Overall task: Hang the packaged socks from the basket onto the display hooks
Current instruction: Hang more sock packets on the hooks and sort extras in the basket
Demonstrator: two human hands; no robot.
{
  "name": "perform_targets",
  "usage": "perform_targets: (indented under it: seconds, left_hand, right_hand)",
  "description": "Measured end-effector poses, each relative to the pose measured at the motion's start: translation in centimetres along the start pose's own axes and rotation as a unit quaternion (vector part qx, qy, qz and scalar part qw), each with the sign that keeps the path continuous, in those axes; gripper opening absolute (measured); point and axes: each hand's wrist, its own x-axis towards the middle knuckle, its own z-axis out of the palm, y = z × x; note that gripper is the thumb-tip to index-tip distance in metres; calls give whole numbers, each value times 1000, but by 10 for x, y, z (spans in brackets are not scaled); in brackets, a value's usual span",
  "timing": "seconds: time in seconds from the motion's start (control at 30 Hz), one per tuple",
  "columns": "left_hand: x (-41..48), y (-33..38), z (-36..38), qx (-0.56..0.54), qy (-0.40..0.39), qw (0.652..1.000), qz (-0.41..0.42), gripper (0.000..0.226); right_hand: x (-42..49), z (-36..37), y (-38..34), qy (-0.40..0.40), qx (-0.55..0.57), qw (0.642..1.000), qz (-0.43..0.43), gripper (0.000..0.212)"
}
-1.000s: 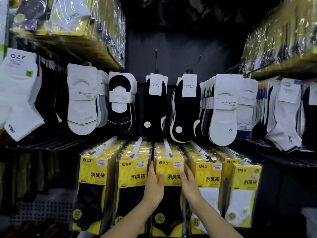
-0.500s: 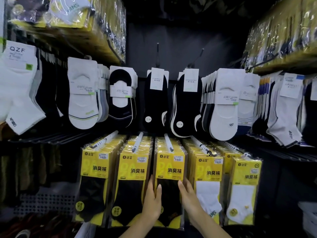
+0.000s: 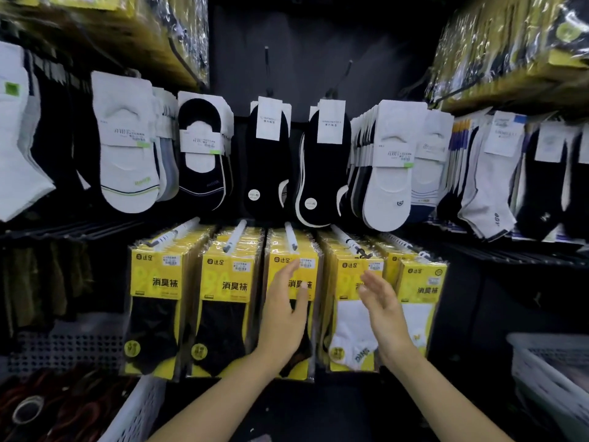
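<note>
The left hand is over the front sock pack on the middle hook, its grip spread and holding nothing. The right hand hovers just beside it, before the white-sock pack, grip also spread. A white basket sits at the lower right.
</note>
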Motion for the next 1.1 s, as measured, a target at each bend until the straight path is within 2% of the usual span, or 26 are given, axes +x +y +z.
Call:
perform_targets:
  seconds: [0.1, 0.2, 0.4, 0.73, 0.93, 1.1]
  left_hand:
    - [5, 4, 35, -23, -74, 997, -8, 45]
    - [11, 0, 67, -36, -115, 992, -44, 55]
    - [35, -10, 103, -82, -113, 982, -125, 67]
    - [67, -28, 115, -96, -88, 979, -154, 60]
    - [30, -50, 125, -139, -62, 966, -206, 65]
    - [0, -75, 136, -128, -87, 943, -295, 72]
  right_hand:
    - [12, -22, 8, 32, -1, 999, 8, 39]
    - [26, -34, 16, 11, -22, 999, 47, 52]
    - [60, -38, 18, -21, -28, 996, 82, 58]
    - [83, -30, 34, -50, -41, 995, 77, 55]
    - [66, -37, 68, -69, -28, 991, 114, 60]
    - [48, -35, 99, -99, -61, 982, 149, 65]
